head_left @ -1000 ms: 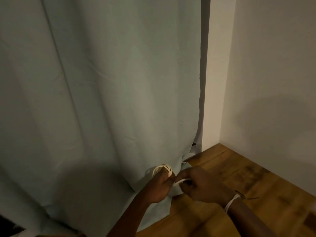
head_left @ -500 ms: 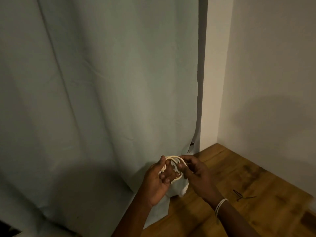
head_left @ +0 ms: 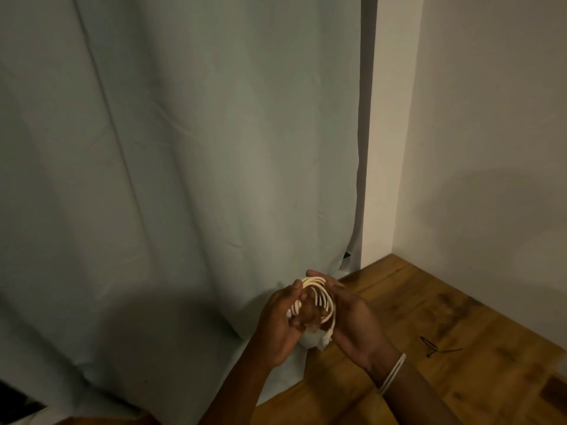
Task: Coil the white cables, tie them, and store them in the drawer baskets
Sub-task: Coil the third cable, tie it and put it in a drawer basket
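Observation:
A white cable (head_left: 319, 297), wound into several loose loops, sits between my two hands above the corner of a wooden surface. My left hand (head_left: 280, 323) grips the coil from the left, thumb on top and fingers through the loops. My right hand (head_left: 352, 317) cups the coil from the right, fingertips at its top. The cable's white plug end (head_left: 324, 340) hangs below the coil. No drawer or basket is in view.
A pale green curtain (head_left: 184, 179) hangs across the left and pools at the bottom. White walls (head_left: 491, 148) meet in a corner at the right. On the wooden surface (head_left: 460, 378) lies a thin dark tie (head_left: 431, 346). White bands (head_left: 392, 374) circle my right wrist.
The coil has widened from a tight small ring to open loops. My right hand went from pinching a cable end to cupping the coil's right side. Both hands rose slightly.

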A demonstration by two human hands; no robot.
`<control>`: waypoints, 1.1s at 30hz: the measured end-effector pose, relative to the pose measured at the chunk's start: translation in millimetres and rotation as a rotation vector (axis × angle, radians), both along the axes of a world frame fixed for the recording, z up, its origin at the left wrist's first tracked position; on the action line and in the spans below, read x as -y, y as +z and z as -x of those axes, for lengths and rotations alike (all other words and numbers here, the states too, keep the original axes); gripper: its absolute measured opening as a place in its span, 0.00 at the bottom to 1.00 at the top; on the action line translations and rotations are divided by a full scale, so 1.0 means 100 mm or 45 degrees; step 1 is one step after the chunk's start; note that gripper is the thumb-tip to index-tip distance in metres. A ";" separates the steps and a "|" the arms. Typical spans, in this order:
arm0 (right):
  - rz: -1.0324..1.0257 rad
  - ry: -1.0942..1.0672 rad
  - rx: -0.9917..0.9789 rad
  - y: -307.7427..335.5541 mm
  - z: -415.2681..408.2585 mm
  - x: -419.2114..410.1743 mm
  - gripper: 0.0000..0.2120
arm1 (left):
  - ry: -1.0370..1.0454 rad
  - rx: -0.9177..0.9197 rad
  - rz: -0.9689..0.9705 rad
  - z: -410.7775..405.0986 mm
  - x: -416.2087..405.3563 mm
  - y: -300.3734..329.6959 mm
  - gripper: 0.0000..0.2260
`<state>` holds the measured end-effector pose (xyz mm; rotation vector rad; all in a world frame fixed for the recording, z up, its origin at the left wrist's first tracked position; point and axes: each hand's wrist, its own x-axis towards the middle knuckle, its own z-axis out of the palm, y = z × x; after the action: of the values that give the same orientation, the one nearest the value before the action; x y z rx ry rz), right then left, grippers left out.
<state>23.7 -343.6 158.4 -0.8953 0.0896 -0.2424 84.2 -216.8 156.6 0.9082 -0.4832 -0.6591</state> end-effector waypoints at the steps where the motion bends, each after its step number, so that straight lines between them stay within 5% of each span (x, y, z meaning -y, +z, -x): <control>1: 0.146 -0.126 -0.020 -0.02 -0.01 -0.04 0.16 | 0.096 0.073 -0.106 0.02 0.01 0.00 0.15; 7: 0.769 -0.667 0.218 0.05 -0.04 -0.15 0.17 | 0.212 0.587 -0.403 0.09 0.02 0.00 0.23; 14: 0.878 -0.490 0.416 0.00 -0.06 0.07 0.19 | -0.009 0.431 -0.373 0.03 0.03 0.02 0.18; 19: 1.240 -0.443 0.437 -0.02 0.02 0.27 0.16 | -0.377 0.271 -0.426 -0.07 0.07 0.13 0.15; 23: 1.635 -0.503 0.426 -0.06 0.00 0.45 0.13 | -0.318 0.140 -0.518 -0.17 0.20 0.11 0.22; 26: 1.801 -0.537 0.400 -0.16 0.02 0.58 0.15 | -0.173 0.049 -0.556 -0.13 0.41 -0.01 0.17; 33: 1.677 -0.568 0.219 -0.45 0.03 0.85 0.12 | -0.109 0.144 -0.666 -0.11 0.80 -0.28 0.18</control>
<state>21.1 -428.9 113.3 -2.1574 -0.0500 -0.8422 95.6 -297.1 128.2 1.4297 -0.4595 -0.8339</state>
